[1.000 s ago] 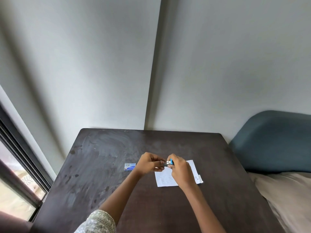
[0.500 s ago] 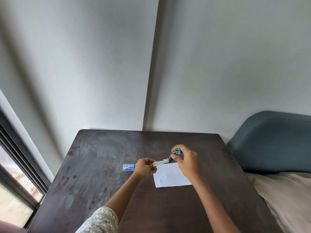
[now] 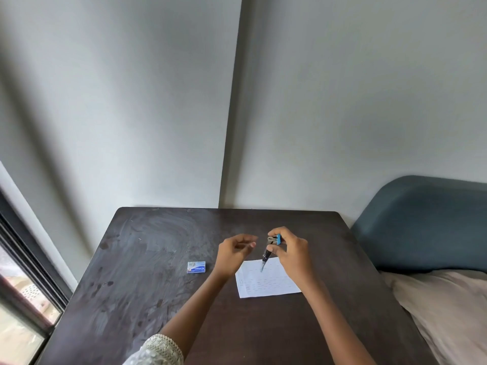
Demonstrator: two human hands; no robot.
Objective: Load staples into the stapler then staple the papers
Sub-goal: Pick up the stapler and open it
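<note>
A small blue and black stapler point(image 3: 273, 242) is held above the table in my right hand point(image 3: 291, 250). Its thin metal staple tray point(image 3: 264, 262) is pulled out and hangs down toward the papers. My left hand point(image 3: 235, 250) hovers just left of it with fingers loosely apart and nothing in them. White papers point(image 3: 266, 280) with faint printed lines lie flat on the dark table under my right hand. The small blue staple box point(image 3: 196, 267) lies on the table left of my left hand.
The dark wooden table point(image 3: 158, 285) stands against a grey wall. A window frame point(image 3: 23, 267) runs along the left edge. A blue headboard point(image 3: 421, 222) and a beige bedsheet point(image 3: 448, 306) lie to the right.
My right hand lifted the stapler off the papers. My left hand pulled the staple tray out, then let go of it; the tray now hangs down.
</note>
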